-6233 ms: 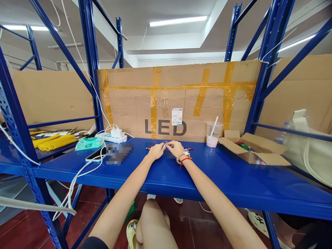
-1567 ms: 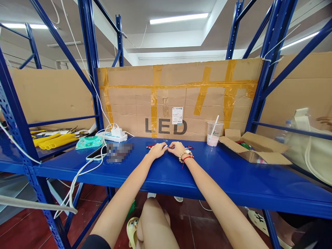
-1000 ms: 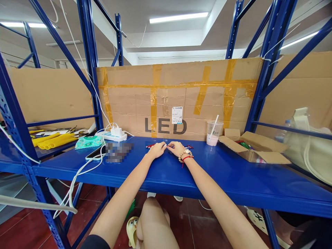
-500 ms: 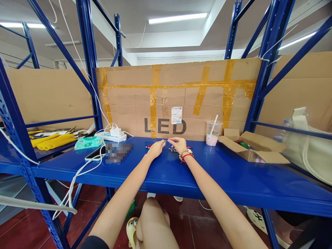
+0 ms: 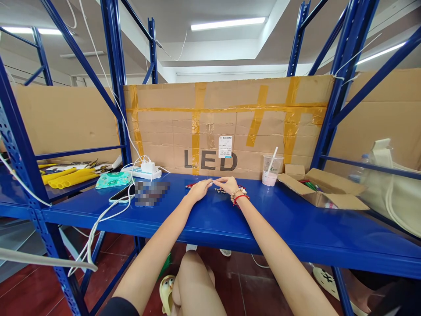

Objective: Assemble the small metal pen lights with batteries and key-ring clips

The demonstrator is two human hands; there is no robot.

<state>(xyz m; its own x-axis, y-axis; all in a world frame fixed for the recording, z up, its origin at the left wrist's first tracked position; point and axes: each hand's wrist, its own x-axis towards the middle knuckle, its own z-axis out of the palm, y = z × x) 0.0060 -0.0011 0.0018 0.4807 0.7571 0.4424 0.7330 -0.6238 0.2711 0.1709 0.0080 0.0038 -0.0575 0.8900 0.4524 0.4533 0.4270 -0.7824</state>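
The small thing (image 5: 189, 186) beside the left hand (image 5: 199, 190) is red. The table (image 5: 279, 224) is blue, the cardboard (image 5: 158, 136) brown with yellowy-orange tape stripes (image 5: 195, 127) and black letters (image 5: 201, 160), the drink (image 5: 269, 179) pink.

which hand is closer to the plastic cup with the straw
Right. The right hand is to the left of the plastic cup, apart from it; the left hand is farther off on that same side, with the right hand between it and the cup.
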